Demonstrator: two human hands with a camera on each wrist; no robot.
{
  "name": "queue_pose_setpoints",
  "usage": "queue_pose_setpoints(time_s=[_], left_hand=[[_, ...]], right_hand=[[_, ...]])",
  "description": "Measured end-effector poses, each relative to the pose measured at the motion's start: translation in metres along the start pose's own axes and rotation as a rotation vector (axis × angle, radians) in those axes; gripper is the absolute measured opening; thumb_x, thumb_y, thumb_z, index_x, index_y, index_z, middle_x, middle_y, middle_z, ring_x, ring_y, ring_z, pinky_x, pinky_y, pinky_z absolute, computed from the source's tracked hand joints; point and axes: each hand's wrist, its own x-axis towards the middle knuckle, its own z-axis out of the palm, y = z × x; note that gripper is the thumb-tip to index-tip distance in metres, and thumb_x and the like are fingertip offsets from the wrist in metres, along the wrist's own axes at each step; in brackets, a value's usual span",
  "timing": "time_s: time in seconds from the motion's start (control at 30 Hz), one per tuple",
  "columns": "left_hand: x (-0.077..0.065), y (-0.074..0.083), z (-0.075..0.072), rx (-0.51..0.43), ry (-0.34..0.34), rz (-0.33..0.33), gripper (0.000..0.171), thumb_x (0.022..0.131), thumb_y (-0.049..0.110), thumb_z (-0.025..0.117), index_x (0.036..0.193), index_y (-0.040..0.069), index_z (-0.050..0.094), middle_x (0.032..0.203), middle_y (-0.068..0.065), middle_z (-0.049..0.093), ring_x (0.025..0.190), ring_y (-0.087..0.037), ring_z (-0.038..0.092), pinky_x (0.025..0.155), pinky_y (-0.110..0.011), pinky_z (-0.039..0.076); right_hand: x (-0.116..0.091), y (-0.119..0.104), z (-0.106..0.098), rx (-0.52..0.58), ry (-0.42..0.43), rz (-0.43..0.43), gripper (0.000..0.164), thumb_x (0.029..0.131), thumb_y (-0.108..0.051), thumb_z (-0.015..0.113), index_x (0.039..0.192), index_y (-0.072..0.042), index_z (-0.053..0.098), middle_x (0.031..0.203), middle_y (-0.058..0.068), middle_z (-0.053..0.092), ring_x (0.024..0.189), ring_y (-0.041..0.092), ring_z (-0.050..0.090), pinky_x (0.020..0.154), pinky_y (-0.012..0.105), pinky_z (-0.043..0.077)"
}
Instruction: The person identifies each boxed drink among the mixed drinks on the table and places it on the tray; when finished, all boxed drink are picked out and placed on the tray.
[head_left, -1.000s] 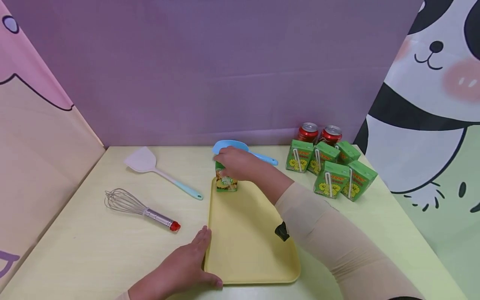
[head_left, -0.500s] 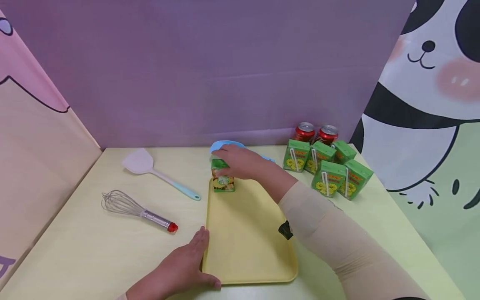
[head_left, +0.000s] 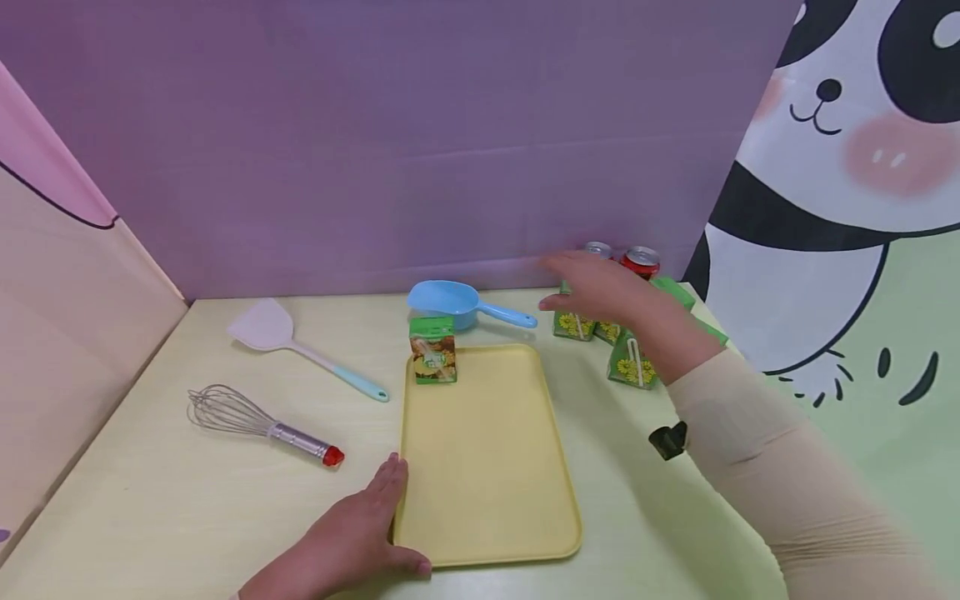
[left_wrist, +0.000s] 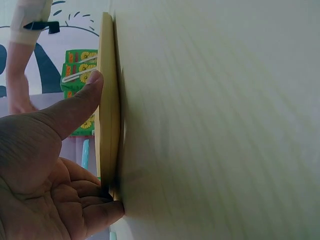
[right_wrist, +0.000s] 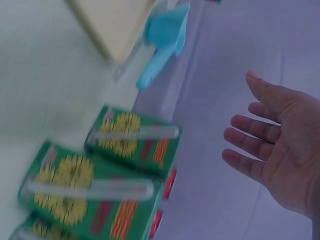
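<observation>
A yellow rectangular tray (head_left: 491,467) lies on the table, with one green drink carton (head_left: 433,354) upright in its far left corner. My left hand (head_left: 348,525) rests against the tray's near left corner, thumb along the front edge and fingers along the left side. In the left wrist view the thumb (left_wrist: 82,102) lies on the tray's rim. My right hand (head_left: 603,287) is in the air over the group of green drink cartons (head_left: 633,362) at the right, partly hiding them. The right wrist view shows its fingers (right_wrist: 252,145) spread, holding nothing.
Behind the tray lies a blue scoop (head_left: 450,302). To the left are a spatula (head_left: 262,325) and a whisk (head_left: 266,425) with a red-tipped handle. Two red cans (head_left: 641,262) stand behind the cartons, near the purple backdrop (head_left: 337,150).
My right hand has let go of the carton in the tray's far left corner and moved right, over the other cartons. The left hand keeps its place on the tray.
</observation>
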Motion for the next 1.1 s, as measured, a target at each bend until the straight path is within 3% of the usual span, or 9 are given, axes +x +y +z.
queue_pose_setpoints(time_s=[0.27,0.53,0.8,1.1], left_hand=[[0.0,-0.001,0.002,0.009,0.006,0.0,0.125,0.064,0.065,0.08,0.152,-0.005,0.025,0.16,-0.023,0.021,0.144,-0.037,0.032,0.108,-0.055,0.039],[0.001,0.0,0.002,0.006,0.001,0.002,0.125,0.064,0.064,0.08,0.153,-0.005,0.024,0.161,-0.022,0.021,0.145,-0.036,0.031,0.108,-0.055,0.038],[0.001,0.002,0.001,-0.004,-0.013,-0.022,0.126,0.064,0.063,0.081,0.153,-0.003,0.023,0.161,-0.021,0.02,0.144,-0.037,0.031,0.108,-0.056,0.038],[0.001,0.001,0.001,0.009,-0.008,-0.008,0.125,0.064,0.063,0.08,0.153,-0.004,0.023,0.161,-0.022,0.02,0.144,-0.038,0.032,0.107,-0.057,0.039]], right_hand=[[-0.048,0.047,-0.004,0.038,-0.091,0.153,0.067,0.087,-0.04,0.073,0.14,-0.006,0.051,0.139,0.018,0.055,0.128,0.038,0.049,0.105,0.06,0.041],[-0.066,0.073,0.016,0.048,-0.187,0.194,0.063,0.089,-0.034,0.073,0.139,-0.002,0.052,0.138,0.022,0.054,0.126,0.041,0.049,0.103,0.061,0.042],[-0.066,0.076,0.028,0.024,-0.168,0.175,0.054,0.088,-0.024,0.075,0.135,-0.005,0.057,0.133,0.018,0.059,0.12,0.036,0.055,0.1,0.057,0.046],[-0.055,0.055,0.015,0.033,-0.15,0.145,0.056,0.087,-0.028,0.075,0.137,-0.009,0.058,0.132,0.014,0.061,0.12,0.033,0.056,0.097,0.054,0.05]])
